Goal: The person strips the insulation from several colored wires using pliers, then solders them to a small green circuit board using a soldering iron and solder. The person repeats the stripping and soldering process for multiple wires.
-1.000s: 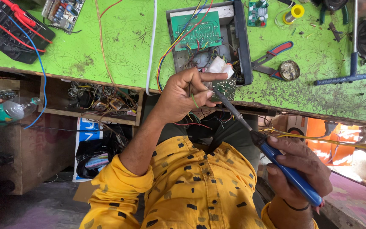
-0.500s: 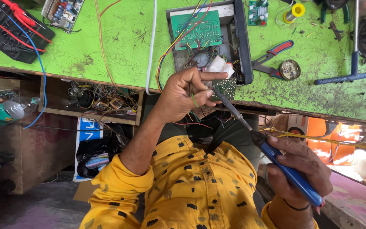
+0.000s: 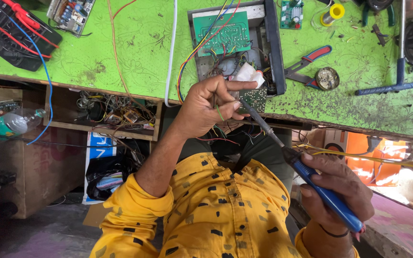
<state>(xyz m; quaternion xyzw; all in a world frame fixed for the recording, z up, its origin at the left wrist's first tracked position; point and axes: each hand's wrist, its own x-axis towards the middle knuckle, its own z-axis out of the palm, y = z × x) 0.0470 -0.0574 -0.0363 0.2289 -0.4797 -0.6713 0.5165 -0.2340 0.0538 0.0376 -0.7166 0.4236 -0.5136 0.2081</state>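
Small dark-green circuit board [image 3: 253, 98], speckled with solder points, pinched at the near edge of the green surface [image 3: 135, 57] by the left hand [image 3: 211, 107], fingers closed round it and a thin green wire; blue-handled soldering iron [image 3: 307, 177] gripped in the closed right hand [image 3: 338, 191], tip touching the board; just behind, an open grey metal chassis [image 3: 272, 43] with a larger green board [image 3: 221, 31] and coloured wires; red-handled pliers [image 3: 307, 64] and round solder tin [image 3: 327, 78] to the right; black multimeter [image 3: 10, 33] far left.
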